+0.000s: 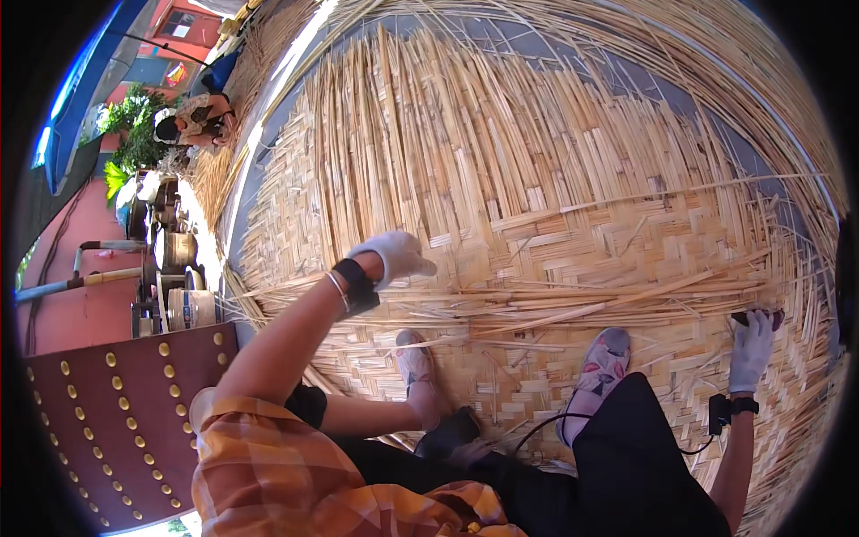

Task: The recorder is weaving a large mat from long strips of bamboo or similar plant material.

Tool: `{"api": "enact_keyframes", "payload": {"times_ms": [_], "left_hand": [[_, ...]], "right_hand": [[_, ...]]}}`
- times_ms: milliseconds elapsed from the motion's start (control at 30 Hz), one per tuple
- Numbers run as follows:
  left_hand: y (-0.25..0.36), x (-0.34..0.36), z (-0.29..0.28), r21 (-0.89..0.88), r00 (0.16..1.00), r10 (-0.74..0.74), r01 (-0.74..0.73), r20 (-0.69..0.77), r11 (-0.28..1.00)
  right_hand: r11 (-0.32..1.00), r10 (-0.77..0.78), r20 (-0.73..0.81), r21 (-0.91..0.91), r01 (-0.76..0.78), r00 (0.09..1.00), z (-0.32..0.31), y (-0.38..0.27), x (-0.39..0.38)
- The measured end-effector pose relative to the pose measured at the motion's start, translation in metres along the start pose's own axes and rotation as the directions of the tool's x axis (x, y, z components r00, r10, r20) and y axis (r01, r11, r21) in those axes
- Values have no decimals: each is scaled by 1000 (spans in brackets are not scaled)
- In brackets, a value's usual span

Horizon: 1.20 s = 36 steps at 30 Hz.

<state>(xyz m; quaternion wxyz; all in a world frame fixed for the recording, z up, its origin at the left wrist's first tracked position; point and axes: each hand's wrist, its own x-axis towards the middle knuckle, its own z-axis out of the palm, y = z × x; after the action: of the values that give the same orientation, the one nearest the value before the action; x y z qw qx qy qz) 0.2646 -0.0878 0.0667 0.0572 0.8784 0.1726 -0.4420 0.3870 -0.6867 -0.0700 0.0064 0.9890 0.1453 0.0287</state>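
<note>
My left hand (401, 259), in a white glove, hangs over the woven mat (537, 252) of pale split strips, fingers loosely bent and apart, holding nothing visible. My right hand (752, 345), also gloved, grips a small dark object (744, 319) at the mat's right side, too small to identify. Long loose strips (626, 295) lie across the weave between my hands. Farther up, unwoven strips (456, 125) run lengthwise away from me. My feet in patterned shoes (604, 358) rest on the mat.
At upper left a person (192, 121) crouches beside piled strips (224, 152). Containers and machinery parts (174, 251) line the left side by a pink wall (63, 259). A maroon studded panel (89, 421) stands at lower left. More long strips (761, 98) border the mat at upper right.
</note>
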Motion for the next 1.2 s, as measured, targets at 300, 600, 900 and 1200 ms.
{"api": "enact_keyframes", "payload": {"times_ms": [300, 600, 900, 1200], "left_hand": [[0, -83, -212, -267, 906, 145, -265, -397, 927], [18, 61, 55, -588, 938, -250, 64, -240, 806], [14, 104, 88, -777, 898, -424, 184, -116, 602], [18, 99, 49, -691, 807, -423, 26, -412, 722]], "right_hand": [[994, 102, -17, -27, -103, 995, 9, 6, 16], [995, 58, 122, -86, -47, 991, -9, 28, 29], [996, -32, 131, -83, 43, 991, -13, 32, 23], [993, -110, 20, -48, 111, 994, -16, 34, 13]]}}
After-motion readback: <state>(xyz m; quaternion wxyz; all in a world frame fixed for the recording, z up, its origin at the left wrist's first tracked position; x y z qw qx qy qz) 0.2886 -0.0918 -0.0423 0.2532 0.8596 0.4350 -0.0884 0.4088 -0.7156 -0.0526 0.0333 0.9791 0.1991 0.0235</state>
